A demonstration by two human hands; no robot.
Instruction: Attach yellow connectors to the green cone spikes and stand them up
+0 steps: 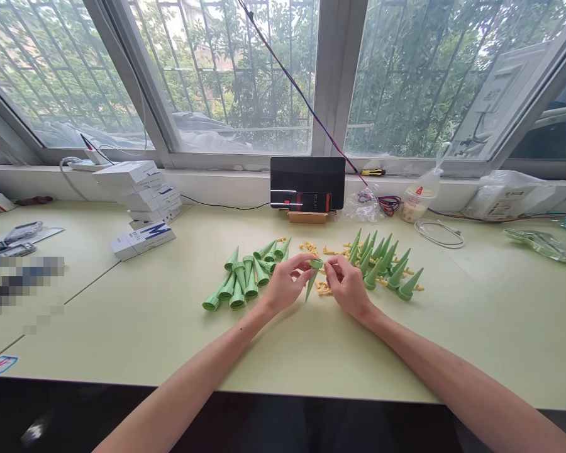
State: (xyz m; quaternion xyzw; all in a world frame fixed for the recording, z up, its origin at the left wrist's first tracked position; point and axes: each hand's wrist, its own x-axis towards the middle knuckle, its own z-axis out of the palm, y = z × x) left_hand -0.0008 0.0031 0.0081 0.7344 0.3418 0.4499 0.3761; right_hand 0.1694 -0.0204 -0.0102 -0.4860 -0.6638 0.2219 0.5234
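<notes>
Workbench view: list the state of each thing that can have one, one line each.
Left hand, closed on the green cone
Green cone, held tip down
Right hand, fingertips together at the cone's rim; anything pinched is unclear
Left-side cones, lying down, open ends mostly toward the camera
Right-side cones, upright or leaning, tips up
Yellow pieces, scattered loose
Large screen, upright, dark
Phone, upright, display lit
White boxes, stacked unevenly
</notes>
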